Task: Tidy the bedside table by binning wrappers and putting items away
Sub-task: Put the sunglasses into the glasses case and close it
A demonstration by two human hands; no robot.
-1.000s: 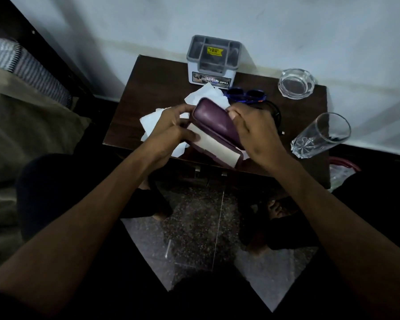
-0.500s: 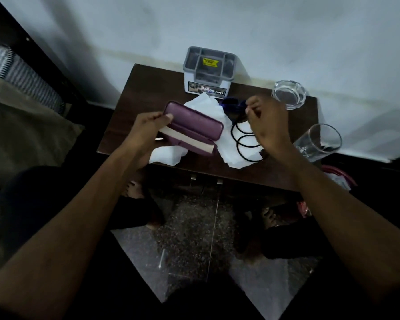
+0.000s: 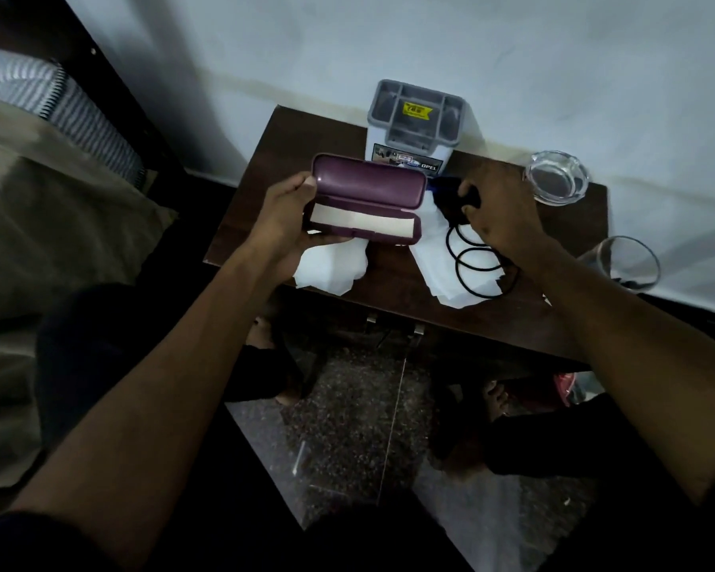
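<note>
My left hand point(image 3: 283, 225) holds a purple glasses case point(image 3: 368, 198) open above the dark wooden bedside table point(image 3: 265, 158); its pale lining faces me. Just right of the case, my right hand point(image 3: 500, 212) is closed around dark blue sunglasses point(image 3: 446, 192), mostly hidden by my fingers. Crumpled white tissues point(image 3: 331, 268) lie on the table under and beside the case. A black cable point(image 3: 471, 262) coils over the right tissue, below my right hand.
A grey and white organiser box point(image 3: 415, 125) stands at the table's back by the wall. A glass ashtray point(image 3: 556, 177) sits at the back right, a tumbler point(image 3: 624, 262) lies at the right edge. A bed point(image 3: 38, 200) is on the left; a red-rimmed bin point(image 3: 564, 388) shows below the table.
My left hand has lifted the open case and turned it level toward the organiser. My right hand left the case, reached back to the sunglasses and closed on them.
</note>
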